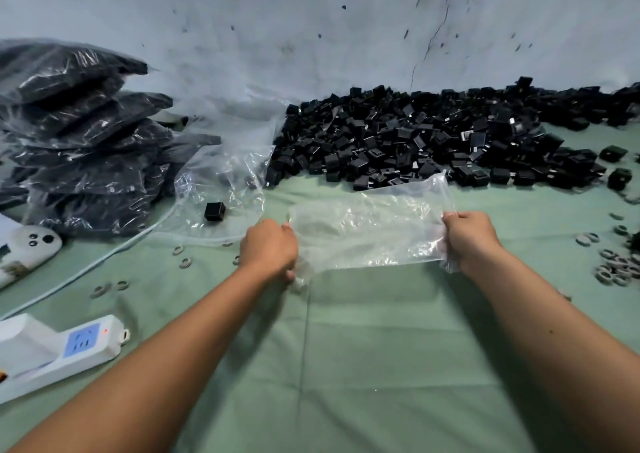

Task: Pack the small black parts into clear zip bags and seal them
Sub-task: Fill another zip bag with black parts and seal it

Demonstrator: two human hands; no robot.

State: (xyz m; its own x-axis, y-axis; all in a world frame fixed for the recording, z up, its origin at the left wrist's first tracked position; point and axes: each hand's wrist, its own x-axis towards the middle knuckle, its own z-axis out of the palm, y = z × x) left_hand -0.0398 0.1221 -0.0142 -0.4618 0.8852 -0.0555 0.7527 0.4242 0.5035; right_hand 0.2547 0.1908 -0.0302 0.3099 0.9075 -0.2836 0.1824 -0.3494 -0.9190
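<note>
Head view: an empty clear bag [367,234] is pinched at its left edge by the left hand [268,250] and at its right edge by the right hand [472,239], stretched flat between them just above the green cloth [381,348]. Bare cloth is left open nearer the person. Just beyond the bag's far edge a heap of small black parts [433,137] is banked against the wall. Filled bags [79,140] are stacked at far left, with a white power strip [59,348] at the left border.

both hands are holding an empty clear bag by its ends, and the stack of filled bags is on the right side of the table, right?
Not quite. In the head view the stack of filled bags is on the left side. The left hand and right hand do hold the empty clear bag by its ends.
</note>
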